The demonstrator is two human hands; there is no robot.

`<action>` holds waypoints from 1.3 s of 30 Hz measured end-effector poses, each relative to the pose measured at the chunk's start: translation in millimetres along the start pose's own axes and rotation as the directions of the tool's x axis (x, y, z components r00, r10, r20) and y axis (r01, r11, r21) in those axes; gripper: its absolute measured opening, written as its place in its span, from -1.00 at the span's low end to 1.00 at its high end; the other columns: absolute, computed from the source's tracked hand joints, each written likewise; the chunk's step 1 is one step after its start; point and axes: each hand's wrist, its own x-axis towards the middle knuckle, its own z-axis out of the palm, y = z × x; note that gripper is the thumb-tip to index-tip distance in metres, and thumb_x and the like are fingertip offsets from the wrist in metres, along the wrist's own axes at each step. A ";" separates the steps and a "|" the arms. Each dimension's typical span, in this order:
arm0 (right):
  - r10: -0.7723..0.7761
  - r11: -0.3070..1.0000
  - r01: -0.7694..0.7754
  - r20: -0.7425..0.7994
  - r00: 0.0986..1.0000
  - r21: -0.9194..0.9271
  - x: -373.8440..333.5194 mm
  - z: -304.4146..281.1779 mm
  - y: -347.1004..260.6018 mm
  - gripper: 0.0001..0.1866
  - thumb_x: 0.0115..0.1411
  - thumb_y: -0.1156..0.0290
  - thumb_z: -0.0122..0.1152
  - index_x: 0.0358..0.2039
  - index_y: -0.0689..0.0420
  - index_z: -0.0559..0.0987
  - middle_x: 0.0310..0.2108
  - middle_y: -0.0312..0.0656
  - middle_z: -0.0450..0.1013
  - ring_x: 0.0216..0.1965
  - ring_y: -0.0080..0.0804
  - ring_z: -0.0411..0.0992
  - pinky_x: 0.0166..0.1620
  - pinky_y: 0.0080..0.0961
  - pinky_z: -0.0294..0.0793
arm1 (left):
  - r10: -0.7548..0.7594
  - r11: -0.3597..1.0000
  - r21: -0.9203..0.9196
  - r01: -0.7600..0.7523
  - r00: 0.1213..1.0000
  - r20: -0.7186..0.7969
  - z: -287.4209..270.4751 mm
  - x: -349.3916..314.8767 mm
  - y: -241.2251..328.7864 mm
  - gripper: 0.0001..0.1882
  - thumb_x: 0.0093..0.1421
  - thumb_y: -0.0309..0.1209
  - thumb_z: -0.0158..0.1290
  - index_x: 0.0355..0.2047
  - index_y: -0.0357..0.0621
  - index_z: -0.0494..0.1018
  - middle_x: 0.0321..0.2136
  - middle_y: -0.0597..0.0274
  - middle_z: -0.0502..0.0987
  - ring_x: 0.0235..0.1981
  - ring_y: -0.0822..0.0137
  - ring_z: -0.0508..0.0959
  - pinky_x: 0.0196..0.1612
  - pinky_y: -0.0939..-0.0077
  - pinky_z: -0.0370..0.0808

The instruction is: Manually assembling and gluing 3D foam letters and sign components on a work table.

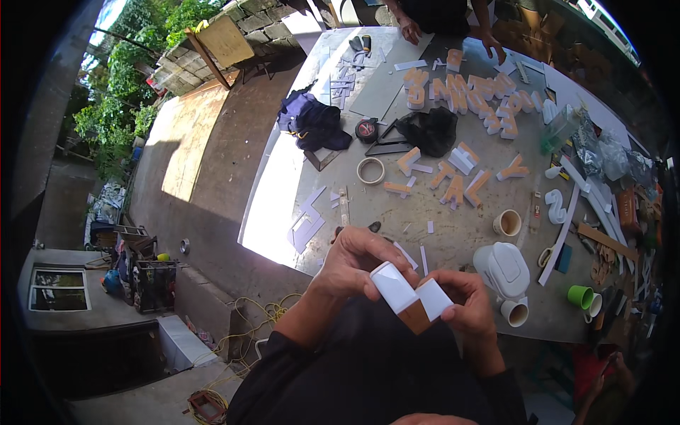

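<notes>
Close in front of my body, both hands hold one small angular block letter (399,292) with smooth white sides and a brown face; which letter it is I cannot tell. My left hand (360,261) grips its upper left part between thumb and fingers. On the other side my right hand (464,303) pinches the white right arm of the piece. Beyond the hands, several similar letters (453,190) with orange-brown faces and white sides lie on the table (397,237). Thin white strips (423,259) are just past my fingers.
A lidded white container (501,269), a beige cup (507,223) and a green cup (579,296) stand to the right. Farther off lie a tape roll (370,171), a tape measure (366,130), dark cloth (312,119) and more letters (460,92). Another person's hands (409,30) reach in at the far edge.
</notes>
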 end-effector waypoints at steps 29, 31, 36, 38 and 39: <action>-0.192 0.953 0.130 -0.212 0.958 -0.275 12.0 4.1 -1.0 -0.39 0.01 0.48 0.50 0.06 0.41 0.47 -0.11 -0.07 0.52 -0.05 -0.38 0.53 0.04 -0.45 0.55 | 0.117 0.826 0.553 0.110 0.926 -0.360 24.1 -2.8 -19.1 0.52 -0.47 0.26 0.48 0.34 -0.37 -0.03 0.15 -0.10 0.27 0.14 0.08 0.40 0.20 0.16 0.36; -0.402 0.835 0.276 -0.185 0.897 -0.476 19.2 7.4 -4.7 -0.40 0.00 0.45 0.52 0.02 0.41 0.48 -0.15 -0.06 0.53 -0.08 -0.35 0.54 0.02 -0.44 0.57 | 0.096 0.780 0.591 0.207 0.893 -0.439 37.3 -7.4 -29.1 0.36 -0.26 0.30 0.39 0.31 -0.36 0.02 0.10 -0.02 0.30 0.13 0.13 0.38 0.19 0.20 0.33; -0.552 0.651 0.342 -0.113 0.826 -0.678 30.5 18.1 -13.7 -0.39 -0.06 0.35 0.57 -0.06 0.40 0.52 -0.19 -0.02 0.54 -0.15 -0.33 0.57 -0.07 -0.46 0.60 | 0.235 0.730 0.671 0.127 0.876 -0.421 41.9 2.0 -37.4 0.02 0.12 0.45 -0.13 0.13 -0.35 0.18 -0.04 0.03 0.32 0.07 0.20 0.36 0.10 0.24 0.35; -0.579 0.592 0.345 -0.087 0.811 -0.728 32.0 22.3 -15.5 -0.39 -0.08 0.32 0.59 -0.08 0.40 0.53 -0.21 -0.01 0.54 -0.17 -0.32 0.58 -0.10 -0.47 0.60 | 0.281 0.677 0.724 0.127 0.865 -0.415 42.5 8.4 -40.1 0.01 0.09 0.51 -0.28 0.03 -0.29 0.21 -0.11 0.10 0.31 -0.02 0.23 0.37 0.06 0.26 0.34; -0.610 0.556 0.367 -0.065 0.790 -0.746 32.4 24.1 -15.6 -0.39 -0.08 0.30 0.60 -0.09 0.39 0.54 -0.21 -0.01 0.54 -0.19 -0.33 0.58 -0.12 -0.48 0.60 | 0.331 0.627 0.770 0.117 0.855 -0.399 43.4 10.8 -42.2 0.02 0.07 0.57 -0.43 -0.06 -0.24 0.25 -0.19 0.16 0.31 -0.11 0.26 0.37 0.02 0.28 0.33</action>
